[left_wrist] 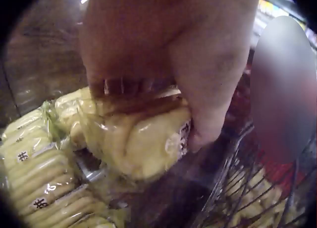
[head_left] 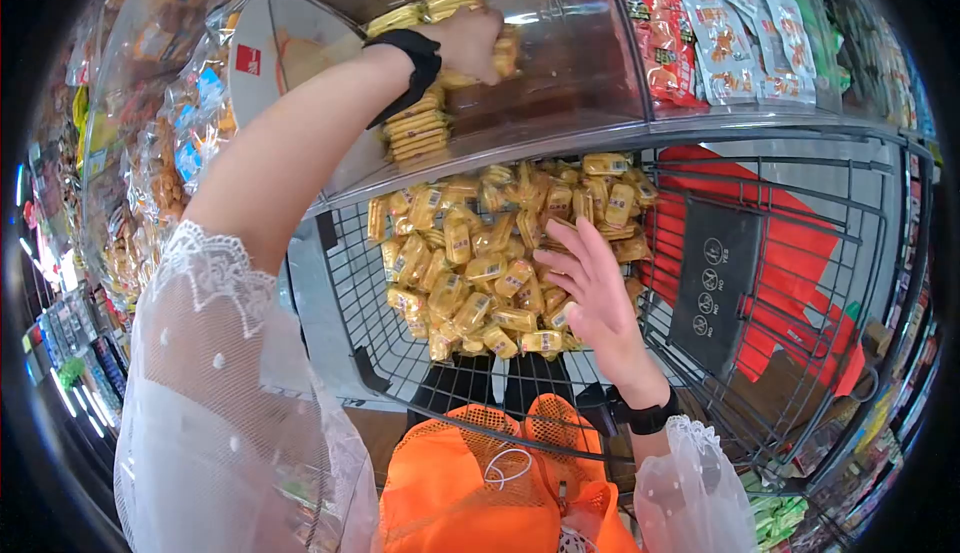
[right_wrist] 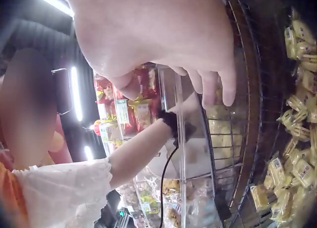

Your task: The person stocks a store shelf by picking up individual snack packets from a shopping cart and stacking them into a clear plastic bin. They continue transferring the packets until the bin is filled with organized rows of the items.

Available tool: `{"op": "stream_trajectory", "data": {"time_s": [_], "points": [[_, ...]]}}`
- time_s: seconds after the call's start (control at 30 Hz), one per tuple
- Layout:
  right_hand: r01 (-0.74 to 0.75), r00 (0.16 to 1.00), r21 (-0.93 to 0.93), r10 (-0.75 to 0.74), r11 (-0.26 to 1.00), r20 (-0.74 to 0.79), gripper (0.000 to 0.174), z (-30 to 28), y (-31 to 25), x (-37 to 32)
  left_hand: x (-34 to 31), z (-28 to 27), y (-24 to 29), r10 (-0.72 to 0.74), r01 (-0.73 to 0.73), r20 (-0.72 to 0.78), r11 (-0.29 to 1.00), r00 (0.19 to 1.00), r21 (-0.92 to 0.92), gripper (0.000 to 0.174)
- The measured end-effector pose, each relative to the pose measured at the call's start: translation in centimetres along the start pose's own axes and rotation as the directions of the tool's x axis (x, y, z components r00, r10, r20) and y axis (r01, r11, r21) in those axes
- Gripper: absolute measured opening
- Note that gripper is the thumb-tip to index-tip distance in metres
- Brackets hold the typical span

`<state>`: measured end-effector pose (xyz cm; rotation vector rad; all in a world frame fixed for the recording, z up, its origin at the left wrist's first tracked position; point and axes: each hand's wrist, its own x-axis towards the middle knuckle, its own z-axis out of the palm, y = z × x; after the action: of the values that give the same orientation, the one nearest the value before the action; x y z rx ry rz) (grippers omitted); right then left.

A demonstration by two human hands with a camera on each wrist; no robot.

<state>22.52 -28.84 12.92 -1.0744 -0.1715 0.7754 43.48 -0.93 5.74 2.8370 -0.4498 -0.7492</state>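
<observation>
My left hand [head_left: 468,41] reaches into a clear-walled shelf bin [head_left: 570,63] and grips several yellow wrapped snacks. In the left wrist view, fingers and thumb curl round these clear-wrapped snacks [left_wrist: 143,144], which bear dark print at one end. Rows of matching snacks [head_left: 415,133] stand stacked beside that hand at the bin's left. Over the shopping cart, my right hand [head_left: 605,298] hovers with fingers extended and nothing in it. Below it lies a large heap of loose yellow wrapped snacks [head_left: 470,278]. The right wrist view shows this hand [right_wrist: 158,30] beside the cart's wire rim.
The black wire cart [head_left: 790,133] stands against the shelf, with a dark printed panel [head_left: 712,283] and red sheet [head_left: 820,243] at its right. Red and white packets [head_left: 735,28] fill the neighbouring bin. Bagged snacks [head_left: 180,143] line the left. An orange mesh vest [head_left: 460,483] shows below.
</observation>
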Motion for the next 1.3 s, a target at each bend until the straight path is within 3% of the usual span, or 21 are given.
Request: {"op": "stream_trajectory", "data": {"time_s": [0.2,0.33,0.43,0.53,0.63,0.73,0.93,1.13,1.23,1.3], "points": [[-0.038,0.996,-0.009,0.037,0.999,-0.084,0.073,-2.8,-0.8,-1.0,0.6,2.4,-0.6,0.121,-0.083,-0.227,0.982,0.966,0.169,0.070],[-0.036,0.995,0.008,0.037,0.999,-0.094,0.071,-3.6,-1.0,-0.7,0.1,2.2,0.6,0.090,0.003,-0.176,0.883,0.980,0.469,0.068],[-0.057,0.995,0.002,0.057,0.998,-0.085,0.071,-3.8,-1.3,-0.4,0.1,2.9,1.6,-0.083,0.172,-0.191,0.840,0.978,0.515,0.068],[-0.058,0.995,0.007,0.058,0.998,-0.076,0.070,-3.8,-1.4,0.0,0.2,2.0,2.6,-0.165,0.174,-0.066,0.807,0.984,0.565,0.081],[-0.057,0.995,0.014,0.058,0.998,-0.076,0.069,-4.0,-1.5,0.4,0.1,1.9,2.6,0.027,0.000,-0.025,0.683,0.999,0.730,0.085],[-0.071,0.995,0.004,0.071,0.997,-0.071,0.068,-4.0,-1.4,0.8,0.4,1.3,2.1,0.362,-0.258,0.011,0.642,0.932,0.722,0.079],[-0.089,0.995,-0.015,0.089,0.996,-0.053,0.065,-3.4,-1.3,1.6,0.6,3.3,-1.4,0.339,-0.276,0.027,0.717,0.940,0.640,0.062],[-0.094,0.995,-0.044,0.092,0.995,-0.046,0.063,-3.5,-1.7,1.6,-0.5,3.0,-1.9,0.358,-0.319,0.058,0.732,0.932,0.602,0.066],[-0.088,0.995,-0.050,0.085,0.995,-0.048,0.062,-3.8,-1.5,1.4,-0.3,3.3,-2.2,0.376,-0.327,0.063,0.697,0.925,0.639,0.054],[-0.076,0.996,-0.058,0.073,0.995,-0.052,0.061,-3.9,-1.4,1.2,-0.5,3.1,-2.0,0.353,-0.321,0.072,0.723,0.933,0.611,0.058]]}}
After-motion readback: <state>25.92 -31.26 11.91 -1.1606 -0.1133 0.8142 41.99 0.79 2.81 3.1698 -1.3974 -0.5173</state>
